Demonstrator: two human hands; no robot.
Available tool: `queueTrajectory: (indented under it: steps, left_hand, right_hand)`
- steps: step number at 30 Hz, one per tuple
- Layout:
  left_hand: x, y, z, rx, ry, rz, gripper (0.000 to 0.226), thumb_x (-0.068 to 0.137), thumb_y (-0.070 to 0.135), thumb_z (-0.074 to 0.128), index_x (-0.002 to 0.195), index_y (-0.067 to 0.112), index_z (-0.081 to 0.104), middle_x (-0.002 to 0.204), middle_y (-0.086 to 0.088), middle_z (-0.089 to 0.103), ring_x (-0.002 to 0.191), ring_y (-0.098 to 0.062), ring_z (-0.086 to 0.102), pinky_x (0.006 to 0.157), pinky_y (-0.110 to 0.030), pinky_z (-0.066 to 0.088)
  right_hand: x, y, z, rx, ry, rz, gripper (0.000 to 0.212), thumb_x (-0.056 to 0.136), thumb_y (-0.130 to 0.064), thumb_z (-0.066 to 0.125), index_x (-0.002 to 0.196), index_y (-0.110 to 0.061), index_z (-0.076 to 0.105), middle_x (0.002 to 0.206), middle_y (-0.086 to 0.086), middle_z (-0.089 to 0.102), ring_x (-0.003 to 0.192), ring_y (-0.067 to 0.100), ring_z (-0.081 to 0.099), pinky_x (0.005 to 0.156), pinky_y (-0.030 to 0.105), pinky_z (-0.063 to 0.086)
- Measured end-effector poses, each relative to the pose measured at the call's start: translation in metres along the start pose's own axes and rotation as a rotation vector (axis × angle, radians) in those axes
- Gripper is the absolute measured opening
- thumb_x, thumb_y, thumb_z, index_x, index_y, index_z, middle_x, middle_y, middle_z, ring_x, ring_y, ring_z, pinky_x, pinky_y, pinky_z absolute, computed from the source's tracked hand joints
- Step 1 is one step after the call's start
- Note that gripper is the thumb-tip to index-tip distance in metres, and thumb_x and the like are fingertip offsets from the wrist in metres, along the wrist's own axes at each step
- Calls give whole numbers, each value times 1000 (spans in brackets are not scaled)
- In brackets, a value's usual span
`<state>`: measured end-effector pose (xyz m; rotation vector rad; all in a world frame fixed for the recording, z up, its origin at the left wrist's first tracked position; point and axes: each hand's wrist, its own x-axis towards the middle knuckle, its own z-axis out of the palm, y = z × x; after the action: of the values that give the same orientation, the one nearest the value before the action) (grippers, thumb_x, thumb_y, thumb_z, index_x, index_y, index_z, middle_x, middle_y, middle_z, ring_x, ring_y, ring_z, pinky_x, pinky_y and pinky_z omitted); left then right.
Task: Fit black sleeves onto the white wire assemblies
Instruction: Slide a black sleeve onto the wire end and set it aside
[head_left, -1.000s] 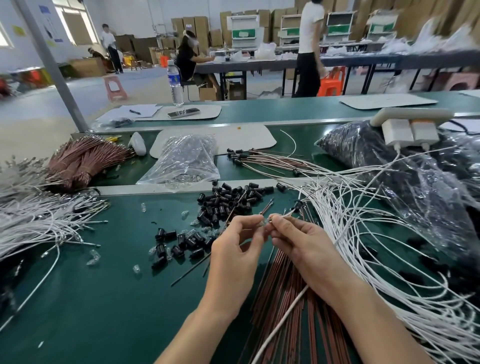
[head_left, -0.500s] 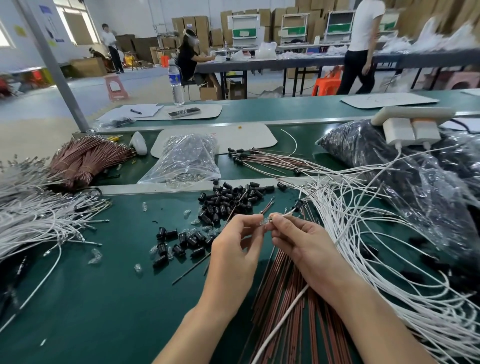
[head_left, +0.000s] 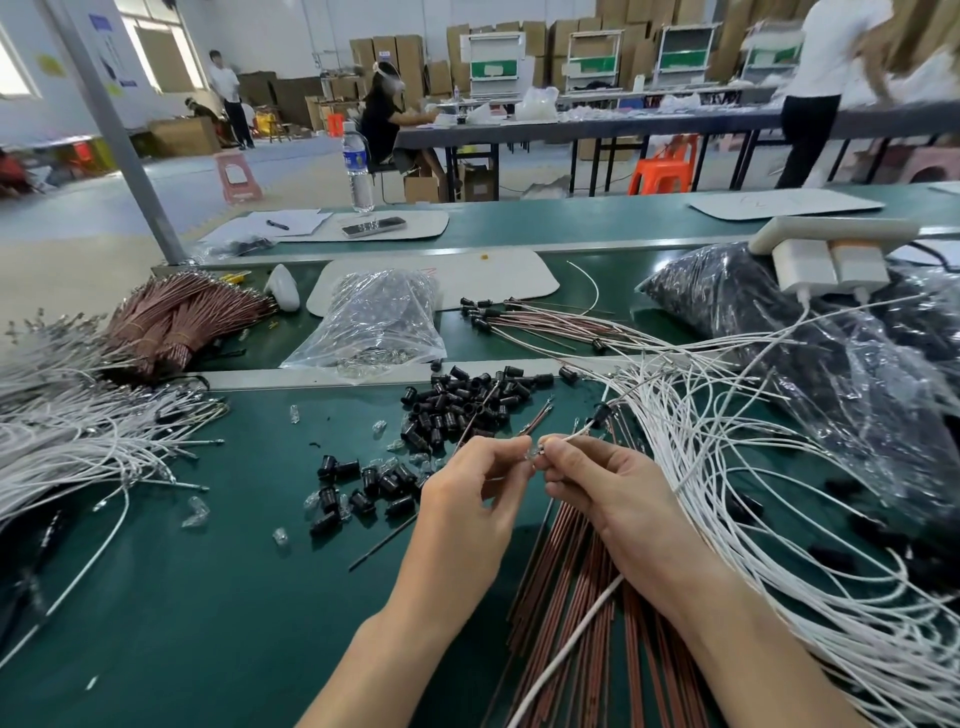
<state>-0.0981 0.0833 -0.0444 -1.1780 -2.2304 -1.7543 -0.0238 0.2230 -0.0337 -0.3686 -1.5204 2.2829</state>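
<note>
Left hand: we see the left hand (head_left: 467, 499) raised over the worktop (head_left: 208, 597), thumb and forefinger pinched on a small clear piece (head_left: 531, 454) at their tips; the other fingers are curled under.
Right hand: the right hand (head_left: 608, 493) faces it, fingertips almost touching the left, pinching the end of a white wire (head_left: 571, 642).
Held wire: it runs back beneath the right palm and trails toward us over the copper-brown wires (head_left: 587, 582).
Join: where the clear piece meets the wire end is too small for us to read.
Black sleeve near the tips: one black sleeve (head_left: 600, 414) sits just beyond the right fingertips; we cannot tell whether it is threaded on the held wire.
Black sleeves: the loose black sleeves (head_left: 462, 402) lie heaped on the worktop just beyond the hands, with a scattered few nearer the left hand.
White wire assemblies: the white wire assemblies (head_left: 727, 493) fan across the worktop to the right of the right hand.
Second white bundle: the second white bundle (head_left: 67, 441) lies far left.
Sleeved wires: wires with black caps on their ends (head_left: 519, 322) lie on the far section.
Bags: a clear plastic bag (head_left: 374, 322) lies behind the sleeves, and a dark bag (head_left: 753, 306) far right.
Brown bundle: the tied brown bundle (head_left: 176, 322) rests back left.
</note>
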Motion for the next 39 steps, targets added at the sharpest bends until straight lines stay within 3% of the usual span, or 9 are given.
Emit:
queueTrajectory:
  steps: [13,19,23,28,31,34,39]
  left_hand:
    - [2,2,1,-5,-4,1,24,93,10,68,116,16,73,105,12,73,101,-6,70,88,-30,58]
    - [1,4,-2,42,-17,24,31,93,11,69,121,22,69,107,16,70,103,-1,67,89,-18,53]
    - [1,4,-4,76,4,56,22,93,15,70,113,24,71,103,16,71,99,-2,68,85,-18,54]
    - [3,3,-7,83,47,34,19,92,14,72,109,23,70,96,18,71,92,-1,69,81,-12,51]
    - [3,2,-8,73,43,5,17,92,15,72,107,24,70,93,19,71,91,-2,69,81,-12,51]
    - [2,3,-8,68,12,-6,17,92,14,72,105,26,70,92,18,72,90,-1,69,81,-11,51]
    - [1,5,-7,34,-9,-37,16,93,15,71,101,29,69,89,14,73,87,-3,70,80,-13,52]
  right_hand:
    - [-3,-2,1,-25,-14,24,32,65,-37,82,89,-16,83,83,1,75,77,7,69,71,17,56]
    - [-2,-2,0,-52,-7,18,36,65,-42,83,92,-17,83,79,0,73,73,7,67,71,17,56]
    - [-3,-3,1,-63,-22,40,35,65,-40,84,92,-16,82,78,2,73,72,9,68,70,18,56]
    - [-2,-10,1,121,20,48,37,75,-42,77,95,-10,81,95,11,77,79,14,72,69,21,58]
    - [0,-15,-4,333,126,56,28,83,-31,69,94,-6,77,93,14,76,76,17,73,64,23,61]
    - [-1,-17,-6,374,128,75,16,82,-19,69,85,-9,82,88,11,75,73,15,72,61,23,60]
    - [-2,-19,-5,416,76,95,20,82,-18,72,94,-4,77,97,14,75,76,15,73,63,23,61]
